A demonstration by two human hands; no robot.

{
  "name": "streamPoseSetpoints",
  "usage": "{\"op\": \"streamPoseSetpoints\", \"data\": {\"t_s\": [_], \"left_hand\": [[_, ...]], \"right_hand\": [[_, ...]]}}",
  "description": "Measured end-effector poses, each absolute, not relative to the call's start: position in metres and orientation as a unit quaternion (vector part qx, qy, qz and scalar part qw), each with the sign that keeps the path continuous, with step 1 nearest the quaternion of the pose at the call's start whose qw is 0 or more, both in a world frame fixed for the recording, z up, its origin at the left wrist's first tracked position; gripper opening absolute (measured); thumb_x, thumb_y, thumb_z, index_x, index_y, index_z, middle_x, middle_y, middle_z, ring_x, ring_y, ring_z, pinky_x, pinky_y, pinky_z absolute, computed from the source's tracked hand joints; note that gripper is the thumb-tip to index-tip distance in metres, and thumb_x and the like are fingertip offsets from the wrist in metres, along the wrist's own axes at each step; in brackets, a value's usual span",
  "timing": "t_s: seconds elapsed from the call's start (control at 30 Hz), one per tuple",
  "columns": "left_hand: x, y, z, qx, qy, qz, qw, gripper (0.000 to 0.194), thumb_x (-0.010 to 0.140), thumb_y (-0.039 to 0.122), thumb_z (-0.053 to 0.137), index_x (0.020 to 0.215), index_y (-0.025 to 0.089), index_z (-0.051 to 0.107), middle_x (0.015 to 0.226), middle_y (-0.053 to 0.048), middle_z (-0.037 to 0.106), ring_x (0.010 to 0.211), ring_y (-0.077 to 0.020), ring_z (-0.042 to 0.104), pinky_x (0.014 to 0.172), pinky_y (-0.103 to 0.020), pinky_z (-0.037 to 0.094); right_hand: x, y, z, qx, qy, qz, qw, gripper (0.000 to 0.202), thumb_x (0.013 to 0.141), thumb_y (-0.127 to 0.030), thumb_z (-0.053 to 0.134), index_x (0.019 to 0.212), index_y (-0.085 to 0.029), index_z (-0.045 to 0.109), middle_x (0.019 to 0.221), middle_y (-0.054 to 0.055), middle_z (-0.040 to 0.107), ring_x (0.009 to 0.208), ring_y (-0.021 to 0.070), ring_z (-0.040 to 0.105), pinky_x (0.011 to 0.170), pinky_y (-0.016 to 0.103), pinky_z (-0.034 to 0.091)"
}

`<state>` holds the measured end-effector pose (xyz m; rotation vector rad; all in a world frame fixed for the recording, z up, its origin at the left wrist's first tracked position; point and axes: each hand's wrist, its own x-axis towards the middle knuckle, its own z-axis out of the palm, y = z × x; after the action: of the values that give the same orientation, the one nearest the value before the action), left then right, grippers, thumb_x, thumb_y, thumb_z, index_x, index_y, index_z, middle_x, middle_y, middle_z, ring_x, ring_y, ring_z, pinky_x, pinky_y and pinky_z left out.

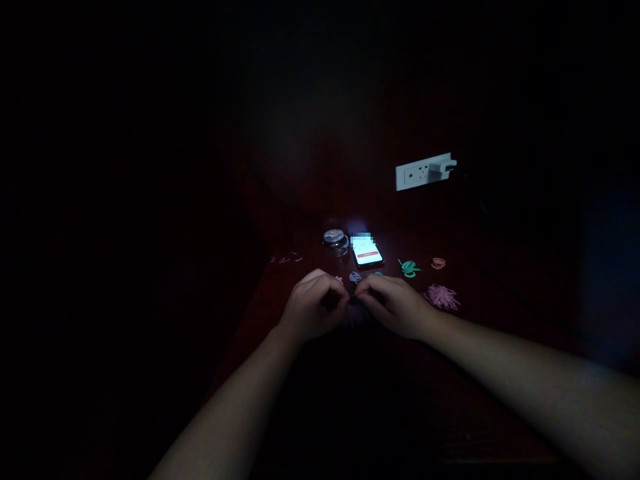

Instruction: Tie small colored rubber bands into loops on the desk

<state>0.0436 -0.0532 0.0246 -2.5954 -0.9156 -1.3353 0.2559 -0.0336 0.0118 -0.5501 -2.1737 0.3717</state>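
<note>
My left hand (pixel 316 303) and my right hand (pixel 395 303) meet fingertip to fingertip above the table, each closed in a pinch. Between them runs a short, thin band (pixel 353 297), too small and dim to show its exact kind. Just beyond the fingers lie a few pale purple bands (pixel 355 277), and a bit of pink shows behind my left hand. Under the fingertips is a dim purple heap (pixel 356 315), partly in shadow. Right of my right hand sits a pile of pink bands (pixel 442 297), with green bands (pixel 409 268) and orange bands (pixel 438 263) behind it.
A lidded clear jar (pixel 335 243) stands beside a lit phone (pixel 367 250) at the back of the dark red table (pixel 310 380). Several small loose bands (pixel 285 259) lie at the far left. A white wall socket (pixel 423 172) holds a plug with a cable. Darkness hides most surroundings.
</note>
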Motion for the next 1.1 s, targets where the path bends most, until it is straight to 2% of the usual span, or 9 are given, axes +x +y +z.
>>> {"op": "streamPoseSetpoints", "data": {"t_s": [0.57,0.8,0.97,1.1], "left_hand": [[0.0441,-0.0544,0.0268,-0.845,-0.274,-0.456,0.059,0.014,0.077,0.016,0.067,0.081,0.021,0.056,0.078,0.000,0.067,0.077,-0.0153,0.062,0.072,-0.031,0.051],[0.0422,-0.0532,0.0303,-0.804,-0.295,-0.502,0.121,0.016,0.074,0.011,0.066,0.077,0.020,0.053,0.074,0.000,0.065,0.069,-0.0132,0.061,0.067,-0.030,0.050],[0.0422,-0.0532,0.0292,-0.817,-0.292,-0.490,0.084,0.016,0.075,0.012,0.068,0.080,0.020,0.055,0.078,-0.001,0.067,0.074,-0.0138,0.064,0.070,-0.030,0.051],[0.0432,-0.0544,0.0281,-0.830,-0.289,-0.474,0.061,0.013,0.078,0.016,0.068,0.084,0.020,0.058,0.082,-0.002,0.068,0.078,-0.0148,0.065,0.072,-0.031,0.052]], "right_hand": [[0.2563,-0.0328,0.0112,-0.225,-0.866,0.149,0.421,0.009,0.093,-0.017,0.050,0.087,-0.019,0.056,0.078,0.002,0.061,0.070,0.0141,0.055,0.064,0.026,0.041],[0.2608,-0.0283,0.0094,-0.267,-0.834,0.126,0.466,0.008,0.091,-0.018,0.049,0.085,-0.019,0.055,0.076,0.002,0.061,0.066,0.0144,0.054,0.061,0.026,0.040],[0.2589,-0.0322,0.0108,-0.250,-0.847,0.158,0.442,0.003,0.086,-0.018,0.055,0.089,-0.019,0.056,0.068,-0.002,0.055,0.054,0.0103,0.046,0.051,0.024,0.035],[0.2560,-0.0351,0.0126,-0.230,-0.853,0.154,0.442,0.009,0.087,-0.019,0.057,0.096,-0.019,0.057,0.076,-0.001,0.057,0.058,0.0103,0.047,0.055,0.024,0.038]]}}
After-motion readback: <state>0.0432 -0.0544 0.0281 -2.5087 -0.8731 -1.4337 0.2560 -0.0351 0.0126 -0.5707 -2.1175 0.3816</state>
